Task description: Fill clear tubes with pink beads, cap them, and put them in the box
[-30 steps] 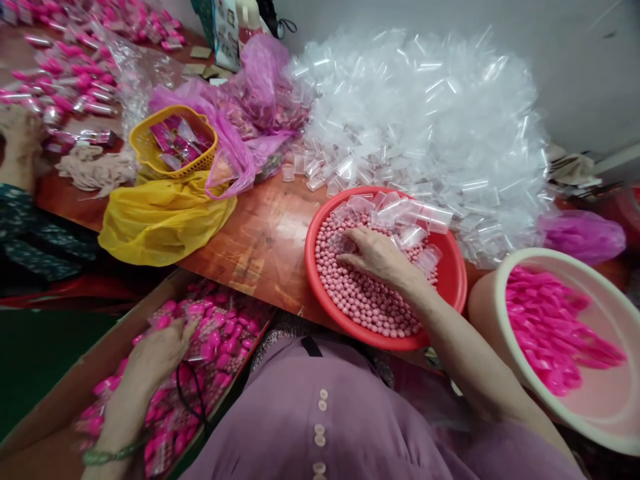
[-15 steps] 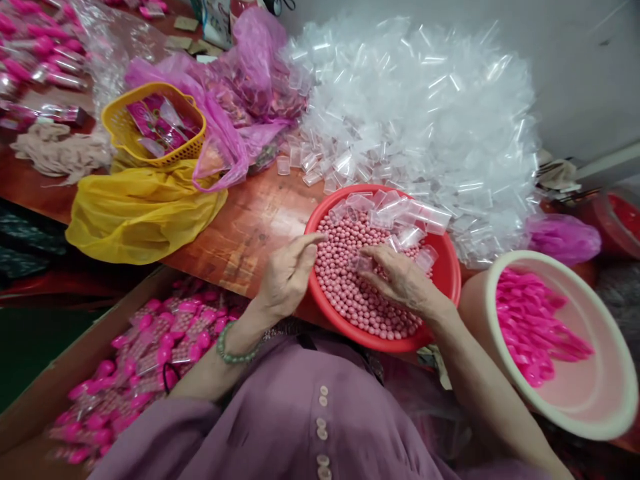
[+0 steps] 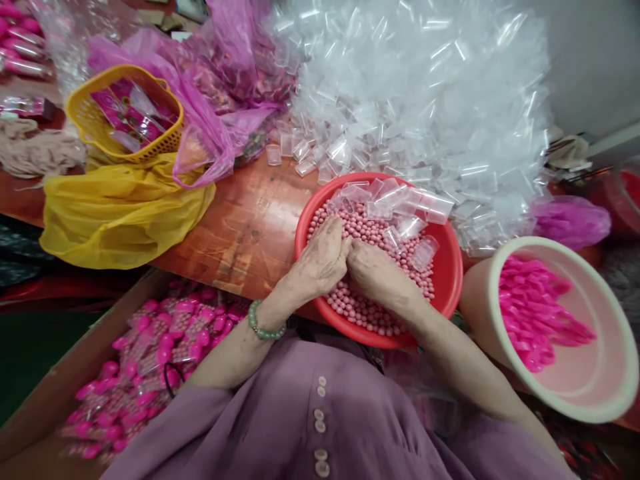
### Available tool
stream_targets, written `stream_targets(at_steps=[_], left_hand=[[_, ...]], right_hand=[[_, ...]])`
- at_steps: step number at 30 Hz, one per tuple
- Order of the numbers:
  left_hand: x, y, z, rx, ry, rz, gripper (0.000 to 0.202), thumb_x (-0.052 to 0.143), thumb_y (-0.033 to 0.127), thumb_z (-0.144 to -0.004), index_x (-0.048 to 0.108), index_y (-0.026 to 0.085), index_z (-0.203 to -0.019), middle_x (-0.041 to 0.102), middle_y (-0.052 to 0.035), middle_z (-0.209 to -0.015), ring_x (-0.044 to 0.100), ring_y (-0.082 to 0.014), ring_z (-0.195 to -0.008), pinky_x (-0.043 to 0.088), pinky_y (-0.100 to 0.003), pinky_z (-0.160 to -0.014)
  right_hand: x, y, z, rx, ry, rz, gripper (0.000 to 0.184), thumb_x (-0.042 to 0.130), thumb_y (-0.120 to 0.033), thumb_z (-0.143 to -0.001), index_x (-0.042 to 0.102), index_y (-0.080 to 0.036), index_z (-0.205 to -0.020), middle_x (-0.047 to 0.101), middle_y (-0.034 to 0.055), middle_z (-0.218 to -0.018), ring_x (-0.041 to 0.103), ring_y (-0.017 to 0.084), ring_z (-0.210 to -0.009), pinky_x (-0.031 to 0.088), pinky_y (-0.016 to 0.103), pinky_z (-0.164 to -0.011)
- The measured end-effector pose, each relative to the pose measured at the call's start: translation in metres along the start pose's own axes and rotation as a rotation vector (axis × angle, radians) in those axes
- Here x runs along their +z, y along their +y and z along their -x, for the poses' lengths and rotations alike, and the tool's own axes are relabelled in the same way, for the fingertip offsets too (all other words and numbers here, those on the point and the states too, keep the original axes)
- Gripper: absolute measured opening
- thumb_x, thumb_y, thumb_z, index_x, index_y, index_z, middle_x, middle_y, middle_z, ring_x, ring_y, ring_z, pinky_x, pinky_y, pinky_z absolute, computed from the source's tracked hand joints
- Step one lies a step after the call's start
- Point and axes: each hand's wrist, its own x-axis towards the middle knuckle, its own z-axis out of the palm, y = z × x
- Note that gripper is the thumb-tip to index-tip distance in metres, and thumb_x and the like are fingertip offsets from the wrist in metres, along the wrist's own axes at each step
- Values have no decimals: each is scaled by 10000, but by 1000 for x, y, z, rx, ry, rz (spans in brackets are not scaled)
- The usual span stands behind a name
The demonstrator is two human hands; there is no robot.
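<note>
Over the red basin my left hand and my right hand meet, fingers curled in and touching each other. What lies between them is hidden by the fingers. Beneath both hands, pink round beads fill much of the basin. Several clear plastic tubes rest on the beads at the far rim, and another clear tube lies to the right of my right hand.
A large heap of clear tubes covers the back of the table. On the right stands a cream tub with pink plastic pieces. Bead-filled, pink-capped tubes fill a box at lower left. A yellow basket and yellow bag sit left.
Both hands have come together over the beads, my left moving right from the basin's rim. A clear piece glimpsed at my right fingers is now out of sight. The view has shifted slightly.
</note>
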Motion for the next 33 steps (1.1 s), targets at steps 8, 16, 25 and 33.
stream_targets(at_steps=[8,16,25,33], left_hand=[[4,1,-5,-47,-27,139,446,339,292,-959,535,46,-1275,537,-226,-1419,469,-273,-1380,323,-457,-1193],[-9,-8,4,-48,-16,468,522,401,404,-967,523,100,-1374,525,-158,-1467,446,-251,-1407,292,-436,-1214],[-2,-3,4,2,-106,611,394,645,332,-856,653,135,-1196,721,-110,-1162,670,-220,-1081,487,-394,-1035],[-2,6,7,-22,-132,776,182,664,299,-822,597,160,-921,693,-52,-955,653,-152,-914,529,-283,-845]], right_hand=[[28,21,-9,59,259,-444,110,474,-89,-810,509,-178,-864,610,70,-826,540,186,-728,463,304,-707],[15,26,17,-21,392,-967,184,557,-279,-909,530,-186,-1065,586,23,-940,549,150,-832,486,290,-781],[11,25,30,-114,445,-1028,202,538,-293,-948,659,-185,-1067,690,25,-964,646,159,-910,528,310,-860],[5,34,46,9,598,-942,348,716,-317,-842,640,-202,-1162,718,54,-1007,662,142,-746,552,285,-699]])
